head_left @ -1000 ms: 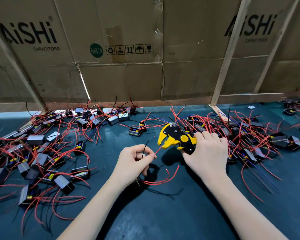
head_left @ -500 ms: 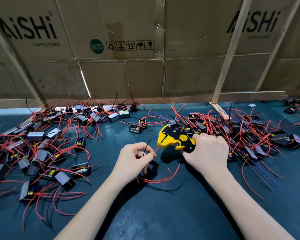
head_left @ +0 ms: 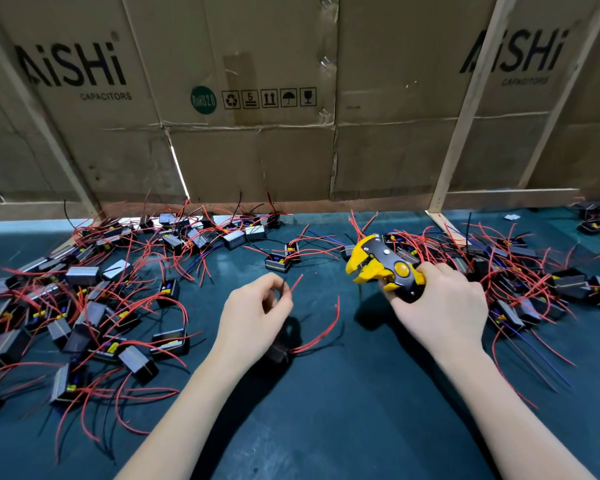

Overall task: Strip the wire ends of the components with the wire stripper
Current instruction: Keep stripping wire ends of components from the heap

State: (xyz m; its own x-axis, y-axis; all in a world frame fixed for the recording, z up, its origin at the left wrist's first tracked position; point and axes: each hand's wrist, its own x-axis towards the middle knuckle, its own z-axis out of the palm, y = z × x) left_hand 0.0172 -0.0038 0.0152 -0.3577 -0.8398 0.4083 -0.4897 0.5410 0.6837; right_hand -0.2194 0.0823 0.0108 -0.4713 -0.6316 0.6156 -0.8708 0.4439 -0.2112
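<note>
Left hand [head_left: 253, 311] pinched a red wire [head_left: 296, 283] (component under the palm); right hand [head_left: 437, 306] gripped the wire stripper [head_left: 383, 265], head clear of the wire.

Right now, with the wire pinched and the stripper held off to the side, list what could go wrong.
1. The left hand pinches the red wire close to its tip, so fingers may end up near the wire stripper as it closes.
2. The component hangs loose under that hand; a pull could jerk it.
3. Loose red wires lie around the stripper's head and could snag in it.
</note>
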